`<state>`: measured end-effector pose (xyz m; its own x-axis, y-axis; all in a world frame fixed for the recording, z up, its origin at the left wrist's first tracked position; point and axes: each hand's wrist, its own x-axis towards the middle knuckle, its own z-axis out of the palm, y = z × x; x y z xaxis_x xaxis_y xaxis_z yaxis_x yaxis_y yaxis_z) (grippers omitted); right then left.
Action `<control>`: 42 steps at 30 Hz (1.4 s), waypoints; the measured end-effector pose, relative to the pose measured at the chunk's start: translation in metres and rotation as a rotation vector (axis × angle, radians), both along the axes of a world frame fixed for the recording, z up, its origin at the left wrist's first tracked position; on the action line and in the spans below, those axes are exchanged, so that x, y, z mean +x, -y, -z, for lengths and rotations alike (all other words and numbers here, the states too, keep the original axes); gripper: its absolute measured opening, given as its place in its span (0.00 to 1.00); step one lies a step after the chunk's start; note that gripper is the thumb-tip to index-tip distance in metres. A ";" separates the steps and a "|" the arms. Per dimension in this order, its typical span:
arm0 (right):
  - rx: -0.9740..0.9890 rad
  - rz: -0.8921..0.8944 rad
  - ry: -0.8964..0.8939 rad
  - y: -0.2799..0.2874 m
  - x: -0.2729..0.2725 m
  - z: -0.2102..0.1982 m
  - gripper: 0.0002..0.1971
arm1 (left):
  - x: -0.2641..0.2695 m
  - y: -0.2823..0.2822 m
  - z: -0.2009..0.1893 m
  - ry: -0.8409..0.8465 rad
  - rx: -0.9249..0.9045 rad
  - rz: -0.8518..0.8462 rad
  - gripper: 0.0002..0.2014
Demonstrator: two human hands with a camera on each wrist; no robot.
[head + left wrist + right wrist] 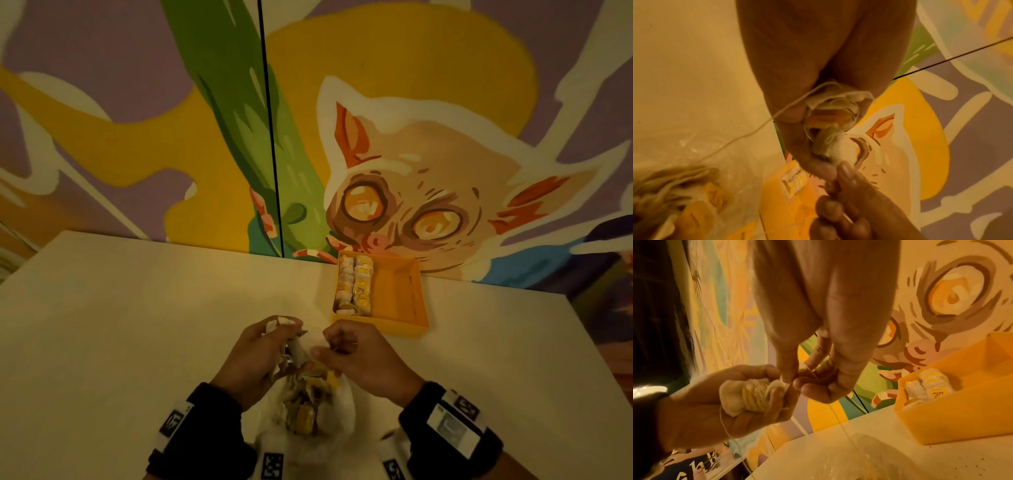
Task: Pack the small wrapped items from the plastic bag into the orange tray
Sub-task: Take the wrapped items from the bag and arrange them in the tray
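Winding thread, I keep my left hand (263, 356) curled round one wrapped item (748, 395) above the plastic bag (308, 407) while my right hand (356, 356) pinches its thread (840, 421) taut, the orange tray (400, 305) waiting beyond on the bench (137, 308).

The plastic bag (337, 407) at the near edge is thin clear film, glossy and crinkled, catching pale highlights. The small wrapped items (356, 286) look like soft, matt white paper or gauze, some with yellow printed paper tags. The one held in the left hand (701, 402) is a soft, crumpled pouch (735, 398) wound with thin pale cotton-like thread (754, 395); the right hand's (818, 331) fingers (809, 387) pinch a strand of it. The orange tray (397, 301) is smooth moulded plastic with a dull satin sheen. The desk (137, 308) is a pale, smooth, matt surface with faint specks. The wall mural (428, 171) beyond is flat, matt paint. The wristbands (205, 421) look like dark matt cloth.
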<state>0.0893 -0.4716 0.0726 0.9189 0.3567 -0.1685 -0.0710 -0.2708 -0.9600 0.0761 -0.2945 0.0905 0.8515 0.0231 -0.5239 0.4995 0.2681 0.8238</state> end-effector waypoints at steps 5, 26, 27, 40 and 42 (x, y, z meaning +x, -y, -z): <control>0.020 0.035 0.055 0.005 -0.015 -0.010 0.06 | -0.010 -0.004 0.000 0.021 -0.038 -0.032 0.07; 0.126 0.116 0.021 -0.004 -0.022 -0.076 0.03 | -0.024 0.003 0.002 0.481 0.447 0.471 0.11; 0.148 0.117 0.012 -0.005 -0.022 -0.080 0.03 | -0.023 0.004 0.002 0.503 0.466 0.505 0.11; 0.191 0.295 0.010 0.007 -0.012 -0.083 0.10 | -0.018 -0.002 0.041 0.585 0.567 0.578 0.11; 0.189 0.314 0.009 0.010 -0.011 -0.082 0.11 | -0.018 -0.003 0.044 0.584 0.574 0.559 0.10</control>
<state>0.0784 -0.4813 0.1546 0.9897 0.0812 -0.1175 -0.1134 -0.0544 -0.9921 0.0579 -0.2911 0.0461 0.9381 -0.3421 -0.0539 -0.0931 -0.3990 0.9122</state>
